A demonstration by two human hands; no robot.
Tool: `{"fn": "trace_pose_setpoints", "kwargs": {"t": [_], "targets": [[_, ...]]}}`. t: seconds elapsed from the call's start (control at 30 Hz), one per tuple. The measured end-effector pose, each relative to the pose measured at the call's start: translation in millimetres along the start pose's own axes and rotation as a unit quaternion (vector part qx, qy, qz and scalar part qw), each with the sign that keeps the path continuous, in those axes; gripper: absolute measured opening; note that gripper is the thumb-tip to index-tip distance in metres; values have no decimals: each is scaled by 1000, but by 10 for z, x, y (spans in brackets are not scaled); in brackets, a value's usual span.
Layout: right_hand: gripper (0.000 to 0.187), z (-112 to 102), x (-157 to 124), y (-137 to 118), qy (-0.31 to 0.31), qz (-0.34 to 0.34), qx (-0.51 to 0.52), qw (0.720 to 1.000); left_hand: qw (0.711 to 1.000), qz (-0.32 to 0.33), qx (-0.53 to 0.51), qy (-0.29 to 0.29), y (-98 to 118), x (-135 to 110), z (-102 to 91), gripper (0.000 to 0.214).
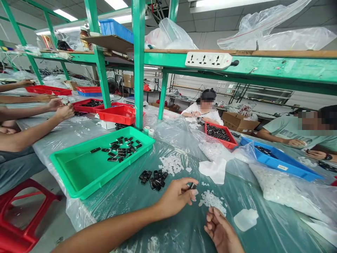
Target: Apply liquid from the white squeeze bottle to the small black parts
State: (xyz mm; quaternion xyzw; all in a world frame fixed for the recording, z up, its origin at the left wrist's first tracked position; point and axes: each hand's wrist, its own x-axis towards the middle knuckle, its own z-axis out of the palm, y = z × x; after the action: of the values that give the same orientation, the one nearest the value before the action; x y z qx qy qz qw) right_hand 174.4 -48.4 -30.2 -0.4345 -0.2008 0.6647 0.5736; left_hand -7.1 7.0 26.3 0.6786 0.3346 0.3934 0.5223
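On the counter (179,235), the work looks partway through. In the green tray (79,168), about twenty black pieces (121,153) are kept at one end. Beside the tray, about a dozen loose black pieces (158,180) are piled up, and one more is held. Which pile is done and which is left cannot be told.

One green tray and one big bag of white bits (285,191) are counted close by. Two hands are seen at work. In the grip of the left hand (175,197), one held black piece (193,186) is grasped, above the counter. The right hand (221,225) is half curled by the near white heap (212,200); whether anything is pinched in its grip cannot be told. One pale bottle (246,219) is set beside it. Two white heaps are counted, but their tiny bits are too many to be counted.
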Motion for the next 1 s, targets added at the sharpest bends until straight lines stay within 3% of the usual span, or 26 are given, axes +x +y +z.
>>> {"fn": "trace_pose_setpoints", "kwargs": {"t": [0.07,0.13,0.2,0.37,0.4,0.43,0.5,0.57,0.8,1.0], "targets": [[24,-7,7,-8,1,18,3,1000,998,-13,-51,16,27,50,-161,49],[24,0,6,-13,2,10,4,1000,997,-2,-27,69,83,103,-411,57],[25,18,1,-10,6,-12,-5,1000,988,29,31,152,180,152,-733,58],[25,74,-30,4,18,-39,-20,999,949,77,106,286,458,201,-1628,59],[25,82,-40,4,18,-40,-18,999,936,80,138,315,477,195,-1776,56],[26,90,-50,3,17,-41,-17,999,898,55,262,349,475,182,-1900,52],[26,100,-69,1,12,-42,-16,999,815,-39,477,327,409,144,-2051,56],[26,103,-80,1,6,-42,-15,999,792,-73,533,289,283,93,-2065,60],[28,106,-84,-12,2,-47,-33,998,833,-119,534,85,-191,-83,-1613,31],[31,149,-108,-53,9,-41,-53,998,836,-147,528,38,-332,-139,-1414,30]]}}
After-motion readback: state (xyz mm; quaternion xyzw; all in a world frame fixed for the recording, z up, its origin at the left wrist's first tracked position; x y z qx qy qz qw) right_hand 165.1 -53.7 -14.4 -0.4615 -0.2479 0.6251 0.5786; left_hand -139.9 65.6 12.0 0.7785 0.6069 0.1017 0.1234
